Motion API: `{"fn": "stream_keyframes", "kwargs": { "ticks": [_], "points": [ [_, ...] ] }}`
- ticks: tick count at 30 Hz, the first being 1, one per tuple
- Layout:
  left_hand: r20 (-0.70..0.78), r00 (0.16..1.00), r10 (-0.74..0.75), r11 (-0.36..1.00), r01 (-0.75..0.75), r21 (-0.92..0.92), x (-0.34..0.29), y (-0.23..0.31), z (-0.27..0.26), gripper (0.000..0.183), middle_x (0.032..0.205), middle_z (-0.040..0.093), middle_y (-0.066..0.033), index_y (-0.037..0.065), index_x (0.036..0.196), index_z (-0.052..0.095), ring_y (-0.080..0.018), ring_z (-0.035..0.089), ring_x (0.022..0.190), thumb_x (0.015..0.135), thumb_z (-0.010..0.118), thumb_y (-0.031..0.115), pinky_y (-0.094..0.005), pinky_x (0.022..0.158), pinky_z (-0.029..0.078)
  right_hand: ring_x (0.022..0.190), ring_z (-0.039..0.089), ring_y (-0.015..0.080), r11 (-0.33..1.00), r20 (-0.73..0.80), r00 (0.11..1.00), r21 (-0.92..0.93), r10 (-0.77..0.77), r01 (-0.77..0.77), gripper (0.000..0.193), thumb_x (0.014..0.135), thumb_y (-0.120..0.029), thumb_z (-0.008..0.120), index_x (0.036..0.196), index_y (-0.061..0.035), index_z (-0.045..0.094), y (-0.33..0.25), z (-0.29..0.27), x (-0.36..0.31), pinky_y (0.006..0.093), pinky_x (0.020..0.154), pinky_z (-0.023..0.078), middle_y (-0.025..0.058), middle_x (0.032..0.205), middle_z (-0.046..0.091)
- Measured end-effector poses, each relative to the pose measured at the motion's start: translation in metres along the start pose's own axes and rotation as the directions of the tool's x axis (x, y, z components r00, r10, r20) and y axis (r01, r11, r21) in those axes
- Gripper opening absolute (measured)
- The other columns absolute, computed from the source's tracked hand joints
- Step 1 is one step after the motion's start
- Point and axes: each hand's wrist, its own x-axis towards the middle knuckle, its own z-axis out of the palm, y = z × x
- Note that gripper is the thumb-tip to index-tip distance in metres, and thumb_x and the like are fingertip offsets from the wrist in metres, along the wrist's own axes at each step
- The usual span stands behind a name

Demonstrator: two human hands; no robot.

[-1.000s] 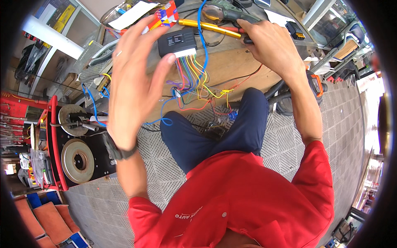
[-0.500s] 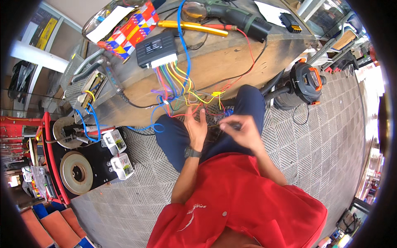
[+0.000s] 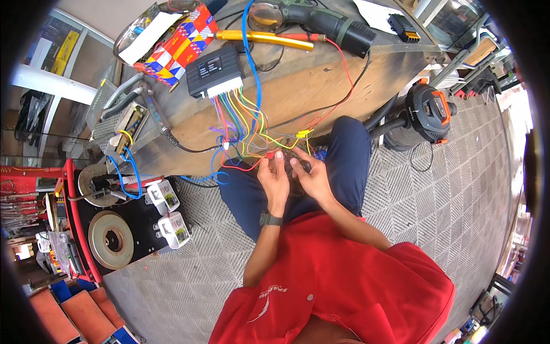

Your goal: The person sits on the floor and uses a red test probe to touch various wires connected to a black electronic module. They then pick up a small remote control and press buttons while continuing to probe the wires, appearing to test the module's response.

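My left hand (image 3: 275,179), with a dark watch on its wrist, pinches a red wire (image 3: 247,168) between thumb and fingers below the bench's front edge. Close beside it my right hand (image 3: 312,176) has its fingers closed near the ends of thin wires; what they hold is too small to make out. Several coloured wires (image 3: 247,114) run down to my hands from the white connector (image 3: 224,88) of a black box module (image 3: 214,70) on the bench. Just beyond my right hand, a yellow tag-like piece (image 3: 303,133) sits on the wires.
On the wooden bench (image 3: 309,86) lie a yellow tube-shaped tool (image 3: 266,37), a dark green power tool (image 3: 326,26) and a patterned carton (image 3: 182,43). Blue cable (image 3: 256,74) crosses it. A vacuum cleaner (image 3: 421,114) stands right; a bench grinder (image 3: 110,239) is left.
My right hand has moved left and up, its fingers now beside the left hand's. My left fingers have closed on the red wire. The wires have shifted with them.
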Motion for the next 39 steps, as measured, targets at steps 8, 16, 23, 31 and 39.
{"fn": "stream_keyframes", "kwargs": {
  "ticks": [8,16,23,31,39],
  "points": [
    [-0.031,0.999,-0.034,0.949,0.023,-0.315,-0.039,0.021,-0.02,0.028,0.119,0.078,-0.0112,-0.003,0.128,0.073,-0.0174,0.073,0.111,0.117,0.064,0.021,-0.034,0.102,0.059,0.074,0.066,0.0094,0.978,-0.025,0.992,-0.175,-0.122,0.116,0.045,0.094,-0.031,0.092,0.125,0.0,0.082,-0.004,0.002,-0.004,0.031,0.067,0.054,0.0066,0.087,0.079],
    [-0.014,0.995,-0.097,0.864,0.077,-0.498,-0.047,0.028,-0.033,0.03,0.121,0.079,-0.0137,-0.005,0.127,0.075,-0.0195,0.073,0.114,0.117,0.064,0.021,-0.0369,0.108,0.057,0.077,0.061,0.005,0.994,0.024,0.994,-0.02,-0.107,0.107,0.041,0.097,-0.029,0.092,0.12,0.0032,0.081,-0.016,0.014,-0.009,0.0254,0.069,0.051,-0.0025,0.087,0.076],
    [0.011,0.996,-0.092,0.827,0.082,-0.557,-0.044,0.036,-0.035,0.029,0.123,0.079,-0.0146,-0.001,0.117,0.073,-0.0214,0.074,0.113,0.119,0.06,0.025,-0.0427,0.109,0.057,0.077,0.059,0.0033,0.996,0.052,0.996,-0.044,-0.069,0.072,0.027,0.104,-0.024,0.083,0.106,0.0035,0.082,-0.013,0.021,0.003,0.0245,0.069,0.049,-0.0024,0.085,0.076],
    [-0.096,0.974,-0.203,0.849,0.126,-0.514,-0.043,0.047,-0.037,0.025,0.122,0.08,-0.0131,0.009,0.127,0.067,-0.0219,0.075,0.113,0.118,0.061,0.031,-0.0432,0.103,0.059,0.074,0.064,0.0067,0.981,-0.012,0.999,0.191,-0.038,0.04,0.02,0.104,-0.017,0.081,0.099,0.0025,0.083,-0.019,0.025,0.002,0.0295,0.071,0.053,0.0046,0.084,0.081],
    [-0.033,0.971,-0.237,0.738,0.158,-0.656,-0.043,0.066,-0.035,0.028,0.152,0.066,-0.0185,0.009,0.127,0.068,-0.0292,0.07,0.128,0.117,0.063,0.034,-0.0506,0.113,0.056,0.058,0.048,0.0003,0.876,0.026,0.99,0.464,0.138,-0.134,0.011,0.107,-0.01,0.076,0.102,-0.0022,0.082,-0.048,0.014,-0.002,0.0236,0.053,0.033,-0.0063,0.072,0.067]
  ]
}}
